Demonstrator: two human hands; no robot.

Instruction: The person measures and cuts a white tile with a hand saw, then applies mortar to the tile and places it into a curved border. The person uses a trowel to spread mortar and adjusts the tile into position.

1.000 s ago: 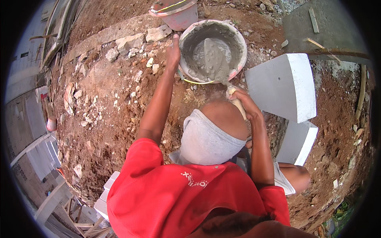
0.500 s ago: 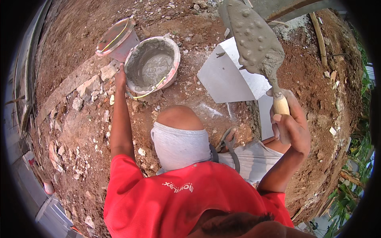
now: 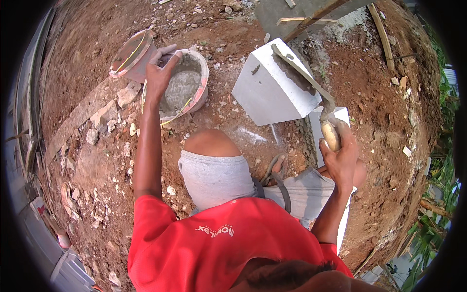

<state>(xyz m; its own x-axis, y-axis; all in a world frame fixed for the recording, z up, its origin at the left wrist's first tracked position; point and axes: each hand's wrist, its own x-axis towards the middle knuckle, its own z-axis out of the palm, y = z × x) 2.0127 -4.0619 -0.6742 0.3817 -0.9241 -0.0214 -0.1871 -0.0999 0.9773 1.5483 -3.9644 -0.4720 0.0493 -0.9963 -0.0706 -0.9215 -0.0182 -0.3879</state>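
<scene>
One trowel (image 3: 304, 78) I saw raised earlier now lies on the block (image 3: 272, 85), right hand (image 3: 340, 155) clamped on its handle, left hand (image 3: 159, 73) gripping the bucket (image 3: 199, 92) rim.

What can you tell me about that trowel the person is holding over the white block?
The trowel has a long, narrow, flat metal blade smeared with grey mortar and a pale, rounded handle that looks wooden. The right hand grips the handle. The blade lies along the top right edge of the white block, tip pointing away from the person, with wet mortar under it.
</scene>
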